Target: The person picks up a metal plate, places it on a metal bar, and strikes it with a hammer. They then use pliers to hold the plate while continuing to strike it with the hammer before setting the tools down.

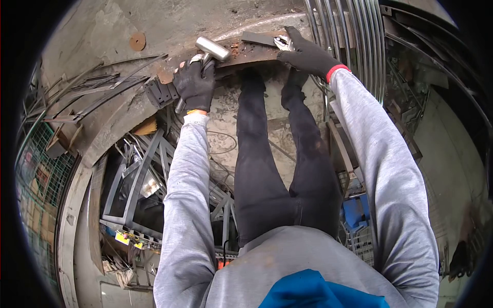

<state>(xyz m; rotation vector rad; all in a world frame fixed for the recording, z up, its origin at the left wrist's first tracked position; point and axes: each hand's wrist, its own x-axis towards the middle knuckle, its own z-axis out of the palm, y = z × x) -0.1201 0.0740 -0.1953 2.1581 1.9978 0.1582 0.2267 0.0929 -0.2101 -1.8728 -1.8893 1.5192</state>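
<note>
My left hand (pixel 194 86), in a dark glove, is closed around the handle of a hammer (pixel 213 49). The hammer's shiny cylindrical head points up and lies over the edge of the worn metal work surface (pixel 177 64). In my right hand (pixel 310 55), also gloved with a red cuff, is a shiny metal tool that looks like pliers (pixel 284 43). Its jaws meet the end of a flat dark metal strip (pixel 258 39) lying on the surface. Rusty flakes (pixel 235 50) are scattered between the hammer head and the strip.
Long shiny metal tubes (pixel 362 41) stretch away at the right. A rusty disc (pixel 137 41) lies at the back left, with thin metal rods (pixel 110 84) nearer. Dark metal blocks (pixel 160 92) sit beside my left hand. Below stand welded grey frames (pixel 134 190) and a blue object (pixel 355 210).
</note>
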